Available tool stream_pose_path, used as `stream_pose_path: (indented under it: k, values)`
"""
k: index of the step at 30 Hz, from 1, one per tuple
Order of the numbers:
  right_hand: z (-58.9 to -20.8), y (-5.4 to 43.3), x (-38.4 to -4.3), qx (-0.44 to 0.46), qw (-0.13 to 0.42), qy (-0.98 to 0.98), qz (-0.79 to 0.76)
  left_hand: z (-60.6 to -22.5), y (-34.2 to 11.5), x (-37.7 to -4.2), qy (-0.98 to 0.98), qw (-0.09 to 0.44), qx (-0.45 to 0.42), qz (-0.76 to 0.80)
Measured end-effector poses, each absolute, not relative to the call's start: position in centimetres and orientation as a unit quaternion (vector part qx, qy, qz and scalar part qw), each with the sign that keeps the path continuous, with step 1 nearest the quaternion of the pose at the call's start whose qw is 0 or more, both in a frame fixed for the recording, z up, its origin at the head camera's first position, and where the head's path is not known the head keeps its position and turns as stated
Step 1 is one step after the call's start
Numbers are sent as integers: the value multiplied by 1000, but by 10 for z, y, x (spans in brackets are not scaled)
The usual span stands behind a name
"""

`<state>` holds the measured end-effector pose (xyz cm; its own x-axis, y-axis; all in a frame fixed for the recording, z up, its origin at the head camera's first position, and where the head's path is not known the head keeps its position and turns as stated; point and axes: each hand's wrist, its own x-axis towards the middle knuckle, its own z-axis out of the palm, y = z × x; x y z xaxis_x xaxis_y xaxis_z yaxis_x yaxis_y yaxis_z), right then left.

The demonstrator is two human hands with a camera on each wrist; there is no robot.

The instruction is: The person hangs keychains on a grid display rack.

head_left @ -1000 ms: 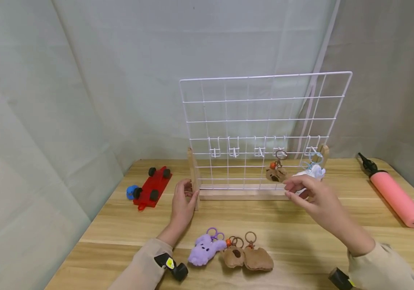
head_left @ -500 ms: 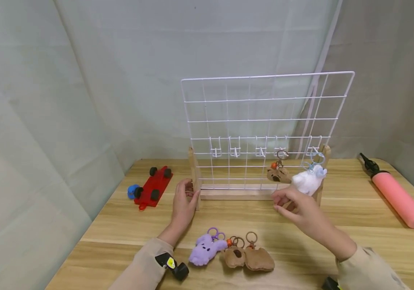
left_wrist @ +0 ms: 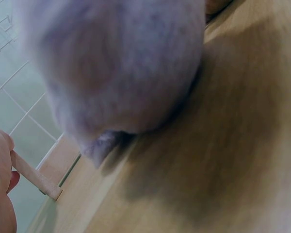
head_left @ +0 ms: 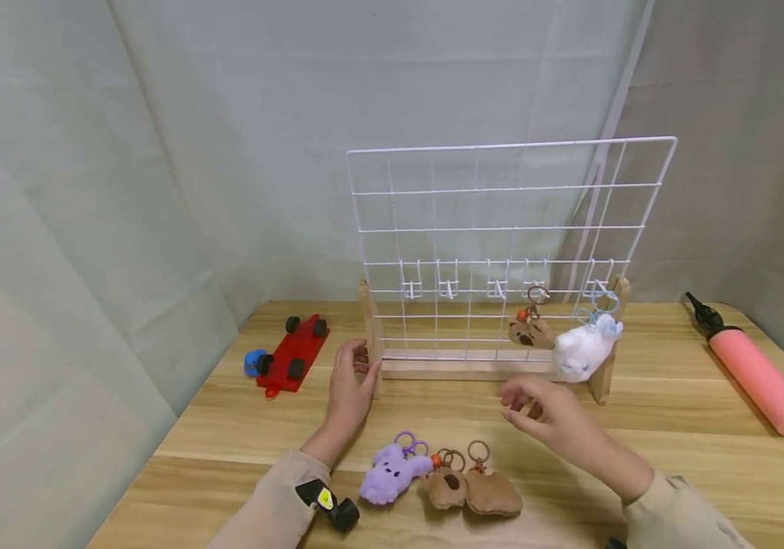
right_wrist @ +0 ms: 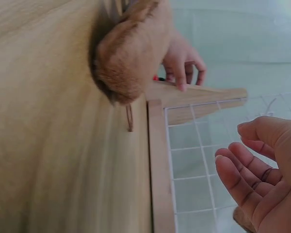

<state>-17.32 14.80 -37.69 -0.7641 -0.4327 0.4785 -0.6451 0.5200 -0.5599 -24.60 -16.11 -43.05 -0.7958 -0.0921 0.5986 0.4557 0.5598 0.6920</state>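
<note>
My left hand (head_left: 349,385) grips the left wooden upright (head_left: 368,328) of a white wire grid rack (head_left: 474,229), thumb in front and fingers behind. Loosely curled and holding nothing, my right hand (head_left: 550,415) is in the air before the rack's base. From the rack's hooks hang a brown plush keychain (head_left: 529,332) and, at the far right, a white plush keychain (head_left: 580,352) with blue rings. On the table lie a purple plush keychain (head_left: 388,474) and two brown plush keychains (head_left: 495,494), side by side; the purple one fills much of the left wrist view.
Left of the rack lies a red toy car (head_left: 294,354) with black wheels and a blue part. A pink hand pump (head_left: 763,380) with a black nozzle lies at the right. Several white hooks (head_left: 448,288) line the grid. Pale cloth hangs behind.
My right hand has moved left and towards me, away from the white plush keychain, which now shows fully on its hook. My left hand stays on the upright.
</note>
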Motion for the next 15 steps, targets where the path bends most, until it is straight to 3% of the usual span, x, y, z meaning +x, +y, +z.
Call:
stream_pose_path:
  k: [15]
  values:
    - [-399, 138, -180, 331, 77, -861, 377, -430, -160, -245, -830, 302, -107, -457]
